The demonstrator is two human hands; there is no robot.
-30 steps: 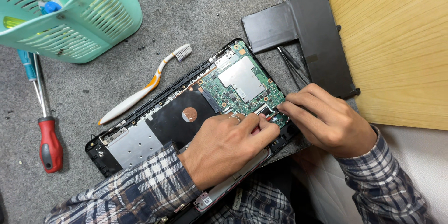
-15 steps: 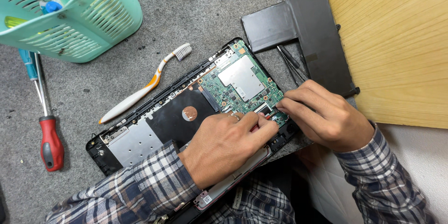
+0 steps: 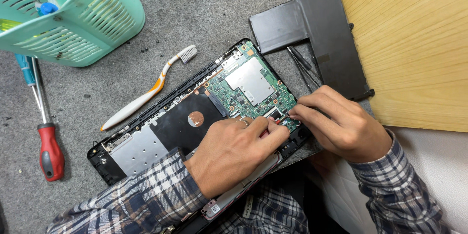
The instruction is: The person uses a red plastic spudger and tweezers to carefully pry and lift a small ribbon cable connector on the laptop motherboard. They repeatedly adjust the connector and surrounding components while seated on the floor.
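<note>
Near centre: left hand (image 3: 234, 153) and right hand (image 3: 336, 124), fingers curled, pinching at a small connector (image 3: 277, 115) on the green board (image 3: 251, 87) of the opened laptop (image 3: 146, 139); exact hold unclear. Fragile, light, grip edges only. Far: black battery (image 3: 317, 29) on table (image 3: 195, 14).

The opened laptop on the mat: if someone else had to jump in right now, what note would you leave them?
Left hand: lies on the opened laptop, fingertips pinched at a small connector by the lower edge of the green circuit board. Whether it grips anything is hidden.
Right hand: fingertips meet the left hand's at the same spot.
Around: black battery pack lies out of the laptop, above right, partly on the wooden board. Toothbrush and red-handled screwdriver lie to the left, teal basket at top left.
Done: bottom cover off, battery out.
Left: the connector is still being handled; the board sits in the case.
</note>
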